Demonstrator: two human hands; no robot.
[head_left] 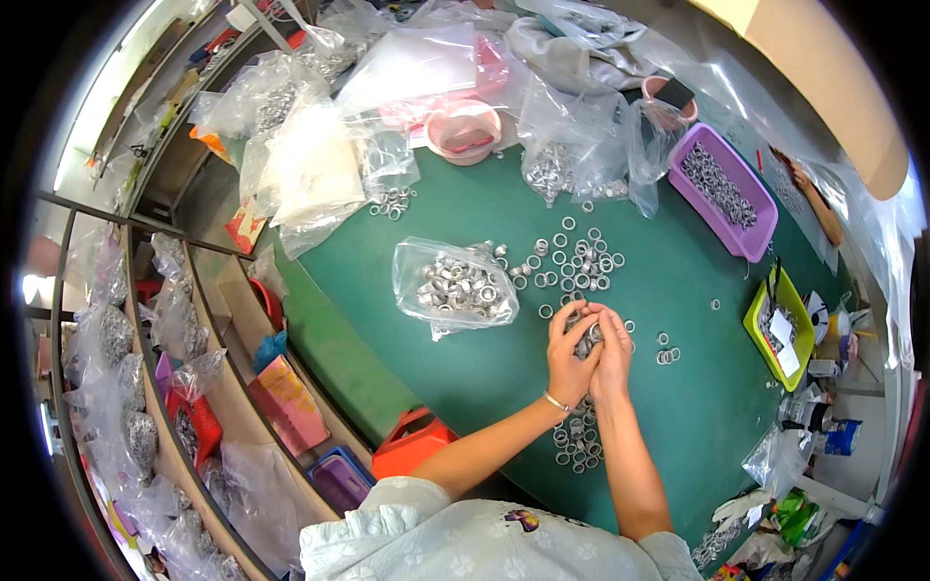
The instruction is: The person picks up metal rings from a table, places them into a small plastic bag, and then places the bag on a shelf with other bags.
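Observation:
Cupped together over the green tabletop, my left hand (570, 360) and my right hand (611, 358) hold a small heap of silver metal rings (587, 339) between them. The fingers of both curl around the heap, and part of it is hidden by them. Just beyond my hands lies a loose scatter of metal rings (584, 261). Another group of rings (578, 447) lies closer to my body, partly under my wrists. Left of my hands, a clear plastic bag (412, 300) lies open with many rings in it.
A purple bin (768, 221) of small metal parts and a lime-green tray (753, 315) stand on the right. Plastic bags (305, 184) and a pink tub (463, 121) line the far edge. A red-orange bin (412, 447) sits beside my left arm, near divided shelves. Another person's arm (823, 208) shows far right.

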